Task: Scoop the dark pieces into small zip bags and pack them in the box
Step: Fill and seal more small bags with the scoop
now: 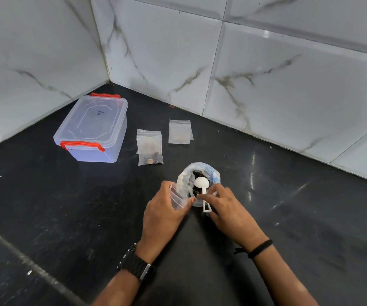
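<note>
Nearest the camera, the left hand [163, 208] grips a small zip bag [178, 198], fingers curled round it, held just left of the supply bag [200, 173]. The right hand [224, 204] pinches the handle of the white scoop [202, 183], whose bowl sits in the supply bag's open mouth over the dark pieces [198, 173]. The small bag's mouth looks barely open, though clear film makes that hard to judge; if so, a tipped scoop could spill pieces onto the black counter [310, 239]. Beyond the supply bag lies a filled zip bag [149, 149], with an empty-looking one [179, 131] farther back. Far left of it stands the box [94, 129], lid closed, so packing cannot start yet.
</note>
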`<state>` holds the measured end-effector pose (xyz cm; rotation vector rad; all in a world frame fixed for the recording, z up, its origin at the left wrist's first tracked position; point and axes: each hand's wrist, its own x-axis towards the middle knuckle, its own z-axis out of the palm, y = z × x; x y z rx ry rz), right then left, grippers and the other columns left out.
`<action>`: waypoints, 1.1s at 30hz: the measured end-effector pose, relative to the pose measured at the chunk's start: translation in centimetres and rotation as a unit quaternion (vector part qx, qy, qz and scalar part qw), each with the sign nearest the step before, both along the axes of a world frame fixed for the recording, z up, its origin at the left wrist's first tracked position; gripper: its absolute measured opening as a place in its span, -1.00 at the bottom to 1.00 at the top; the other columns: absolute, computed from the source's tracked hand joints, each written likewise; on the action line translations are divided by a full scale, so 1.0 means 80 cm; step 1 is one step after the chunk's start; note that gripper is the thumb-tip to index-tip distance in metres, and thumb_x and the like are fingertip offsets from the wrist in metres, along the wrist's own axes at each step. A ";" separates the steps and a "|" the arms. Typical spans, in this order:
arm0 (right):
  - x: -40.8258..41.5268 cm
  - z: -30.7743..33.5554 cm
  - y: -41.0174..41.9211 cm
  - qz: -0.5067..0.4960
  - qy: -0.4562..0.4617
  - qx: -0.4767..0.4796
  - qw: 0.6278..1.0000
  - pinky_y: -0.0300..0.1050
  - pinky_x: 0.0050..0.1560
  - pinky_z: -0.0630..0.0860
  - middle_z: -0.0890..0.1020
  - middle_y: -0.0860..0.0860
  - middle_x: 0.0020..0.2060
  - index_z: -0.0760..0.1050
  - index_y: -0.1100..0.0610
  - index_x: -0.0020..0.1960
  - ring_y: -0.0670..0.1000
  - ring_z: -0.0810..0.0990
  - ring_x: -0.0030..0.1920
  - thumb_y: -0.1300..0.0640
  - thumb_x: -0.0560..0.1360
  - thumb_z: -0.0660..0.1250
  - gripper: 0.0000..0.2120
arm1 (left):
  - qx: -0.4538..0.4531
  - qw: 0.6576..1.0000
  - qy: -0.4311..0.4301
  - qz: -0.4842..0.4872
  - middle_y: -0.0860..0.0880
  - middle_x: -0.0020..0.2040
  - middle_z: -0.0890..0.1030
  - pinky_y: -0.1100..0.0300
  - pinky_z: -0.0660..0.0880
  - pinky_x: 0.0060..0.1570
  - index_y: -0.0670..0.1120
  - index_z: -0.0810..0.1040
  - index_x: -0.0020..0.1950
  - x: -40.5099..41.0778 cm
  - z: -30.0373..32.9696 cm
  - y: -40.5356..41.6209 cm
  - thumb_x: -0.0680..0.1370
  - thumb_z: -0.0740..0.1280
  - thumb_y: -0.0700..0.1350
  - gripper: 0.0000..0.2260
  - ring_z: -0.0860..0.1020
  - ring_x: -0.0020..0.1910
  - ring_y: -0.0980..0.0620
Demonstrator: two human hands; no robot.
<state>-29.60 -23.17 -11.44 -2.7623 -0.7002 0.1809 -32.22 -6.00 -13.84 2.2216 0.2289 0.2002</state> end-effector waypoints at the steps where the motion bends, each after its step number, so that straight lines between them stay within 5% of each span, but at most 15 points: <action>1: 0.002 -0.001 0.001 0.005 -0.008 0.005 1.000 -0.21 0.21 0.37 0.37 -0.02 0.24 0.37 -0.01 0.40 -0.01 0.39 0.13 0.16 0.55 0.26 -0.58 | 0.000 1.000 0.004 0.005 0.14 -0.13 0.56 0.13 0.51 -0.13 0.10 0.34 0.05 0.002 0.000 -0.002 0.40 0.43 0.21 -0.61 0.56 -0.14 0.14; 5: 0.006 0.000 0.000 -0.005 -0.065 0.072 0.995 -0.10 0.04 0.50 0.51 0.03 0.05 0.50 0.09 0.29 0.04 0.49 0.01 0.06 0.58 0.16 -0.66 | -0.015 1.000 0.013 0.012 0.11 -0.06 0.57 0.05 0.54 -0.08 0.06 0.35 0.10 0.011 -0.001 -0.004 0.43 0.43 0.14 -0.62 0.58 -0.09 0.06; 11: 0.012 0.015 -0.011 -0.053 -0.101 0.224 0.968 -0.37 -0.06 0.40 0.51 -0.11 -0.09 0.55 0.05 0.19 -0.15 0.50 -0.10 -0.04 0.59 0.15 -0.69 | -0.053 0.998 0.020 0.018 0.05 -0.02 0.59 -0.03 0.55 -0.02 0.04 0.38 0.15 0.021 -0.003 0.001 0.47 0.40 0.02 -0.68 0.58 -0.05 0.01; 18: 0.025 0.011 -0.007 0.013 -0.067 0.154 0.986 -0.27 0.08 0.45 0.55 -0.06 0.07 0.50 0.05 0.27 -0.09 0.50 0.09 0.12 0.59 0.21 -0.73 | -0.082 0.996 0.006 0.029 0.07 -0.01 0.57 0.02 0.57 -0.05 0.07 0.33 0.13 0.025 -0.005 -0.009 0.41 0.47 0.11 -0.57 0.59 -0.05 0.04; 26: 0.028 0.006 0.000 -0.027 -0.066 0.208 0.976 -0.50 -0.07 0.39 0.58 -0.13 -0.03 0.56 0.10 0.17 -0.26 0.48 -0.12 0.12 0.59 0.22 -0.78 | -0.111 0.992 -0.039 0.053 0.05 0.01 0.54 0.13 0.55 -0.07 0.02 0.37 0.09 0.029 -0.014 -0.022 0.40 0.51 -0.07 -0.60 0.56 -0.03 0.06; 30: 0.031 0.005 0.001 -0.108 -0.029 0.262 0.959 -0.37 -0.15 0.47 0.62 -0.10 -0.16 0.57 0.09 0.02 -0.19 0.56 -0.17 0.09 0.60 0.18 -0.81 | -0.162 0.983 -0.060 0.070 0.04 -0.01 0.54 0.26 0.50 -0.09 -0.01 0.39 0.05 0.030 -0.016 -0.030 0.38 0.51 -0.18 -0.63 0.55 -0.04 0.05; 33: 0.032 0.002 0.003 -0.142 -0.014 0.289 0.946 -0.07 -0.19 0.52 0.63 0.02 -0.25 0.55 0.15 -0.06 -0.02 0.58 -0.24 0.10 0.60 0.17 -0.78 | -0.186 0.977 -0.066 0.076 0.08 -0.05 0.54 0.41 0.43 -0.14 -0.01 0.40 0.04 0.029 -0.014 -0.030 0.37 0.51 -0.20 -0.63 0.54 -0.06 0.09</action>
